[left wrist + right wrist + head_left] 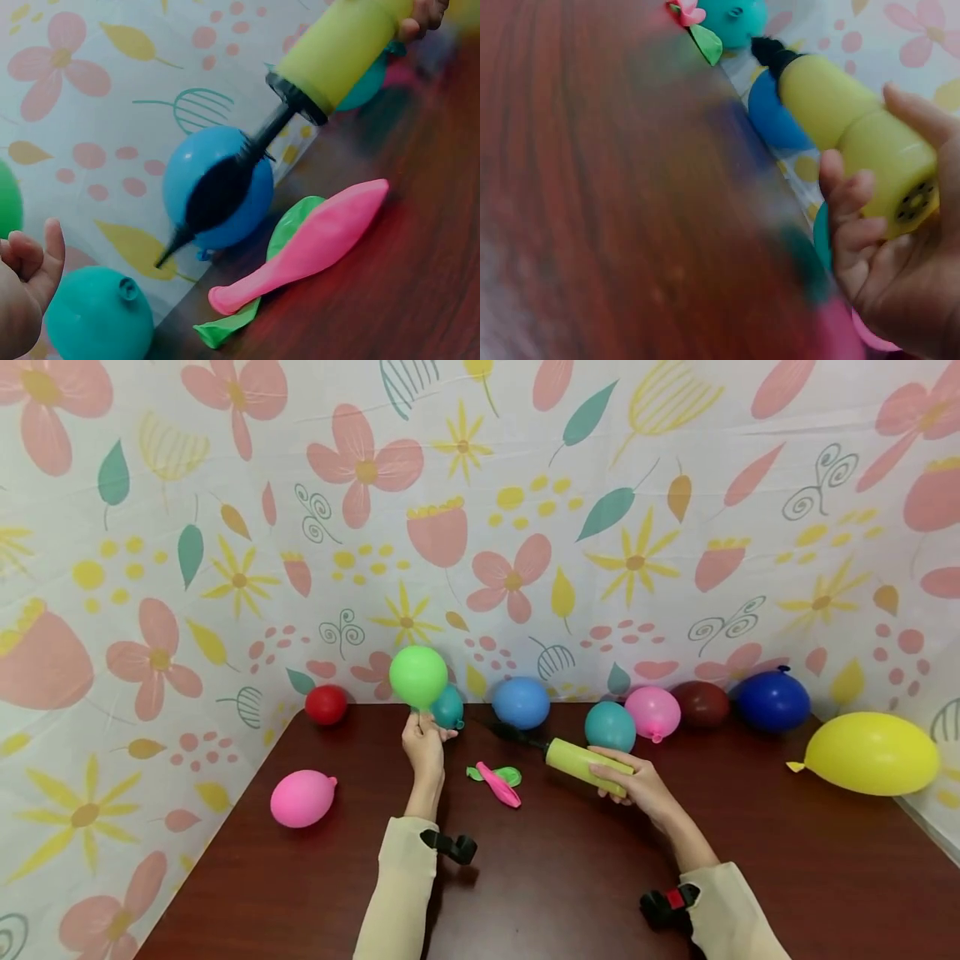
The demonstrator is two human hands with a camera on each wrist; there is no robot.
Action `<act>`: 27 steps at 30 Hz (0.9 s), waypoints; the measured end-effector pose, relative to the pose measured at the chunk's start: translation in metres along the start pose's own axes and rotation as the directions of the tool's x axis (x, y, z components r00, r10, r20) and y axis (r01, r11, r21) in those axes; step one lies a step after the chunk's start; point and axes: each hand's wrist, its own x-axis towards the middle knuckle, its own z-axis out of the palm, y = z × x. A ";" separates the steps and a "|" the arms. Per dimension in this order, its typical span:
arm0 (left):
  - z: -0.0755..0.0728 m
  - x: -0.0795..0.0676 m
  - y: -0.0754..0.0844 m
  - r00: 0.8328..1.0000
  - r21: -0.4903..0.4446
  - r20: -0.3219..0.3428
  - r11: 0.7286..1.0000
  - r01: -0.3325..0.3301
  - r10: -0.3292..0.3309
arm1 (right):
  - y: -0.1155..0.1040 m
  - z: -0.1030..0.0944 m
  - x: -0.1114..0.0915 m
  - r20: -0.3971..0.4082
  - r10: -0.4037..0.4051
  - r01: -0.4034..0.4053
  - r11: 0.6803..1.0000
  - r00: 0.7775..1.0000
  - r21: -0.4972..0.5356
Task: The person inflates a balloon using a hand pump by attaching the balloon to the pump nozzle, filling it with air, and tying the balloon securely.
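My left hand [424, 745] pinches a blown-up light green balloon [417, 677] at its neck and holds it upright above the table. In the left wrist view only the edge of that balloon [7, 201] shows. My right hand [633, 783] grips a yellow hand pump [581, 764] by its body; the black nozzle [217, 195] points left, toward the balloon but apart from it. Between the hands a flat pink balloon [498, 785] lies across a flat green balloon [512, 776] on the table.
Along the patterned cloth stand a red balloon [326, 704], teal balloons [610, 727], a light blue one [521, 702], a pink one [652, 710], a maroon one [701, 704] and a dark blue one [774, 700]. A yellow balloon [870, 753] sits far right, another pink balloon [303, 798] left.
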 end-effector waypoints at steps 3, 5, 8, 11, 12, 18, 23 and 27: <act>0.002 -0.005 -0.003 1.000 0.008 0.021 1.000 0.001 -0.001 | 0.004 -0.002 0.000 -0.009 0.038 -0.039 0.998 0.999 -0.047; 0.004 -0.008 -0.004 0.999 0.010 0.040 1.000 0.002 -0.002 | 0.005 -0.003 -0.001 -0.019 0.056 -0.057 0.995 0.998 -0.079; 0.007 -0.013 -0.006 0.997 0.000 0.071 1.000 0.005 -0.005 | 0.007 -0.003 -0.001 -0.035 0.058 -0.061 0.991 0.998 -0.117; 0.011 -0.017 -0.006 0.995 -0.020 0.094 1.000 0.017 -0.015 | 0.008 -0.002 -0.001 -0.054 0.048 -0.056 0.988 0.997 -0.146; 0.012 -0.018 -0.006 0.994 -0.029 0.102 0.999 0.026 -0.023 | 0.008 -0.002 -0.001 -0.060 0.042 -0.051 0.986 0.997 -0.162; 0.018 -0.025 -0.005 0.988 -0.060 0.144 0.996 0.061 -0.052 | 0.006 -0.002 -0.002 -0.096 -0.009 -0.013 0.972 0.995 -0.234; 0.024 -0.030 0.002 0.980 -0.060 0.176 0.992 0.108 -0.096 | 0.002 -0.001 -0.002 -0.157 -0.084 0.049 0.976 0.984 -0.213; 0.030 -0.035 0.006 0.972 -0.062 0.197 0.987 0.146 -0.131 | -0.004 0.003 0.000 -0.240 -0.158 0.102 0.968 0.958 -0.229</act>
